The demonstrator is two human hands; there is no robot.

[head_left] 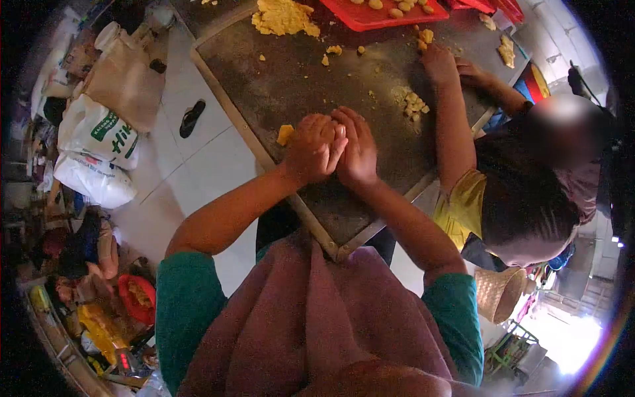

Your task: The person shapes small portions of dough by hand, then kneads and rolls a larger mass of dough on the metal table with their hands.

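Left hand (309,151) and right hand (358,151), half-curled and pressed together, any hold on something impossible to tell, over a dark, pale-edged table (258,92); at the far side, a red tray (360,25) near a crumbly yellow mass (284,18); just beside the left hand, a small yellow lump (285,135).

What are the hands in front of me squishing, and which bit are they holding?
I can't tell: the left hand and right hand are pressed together, hiding anything between them.
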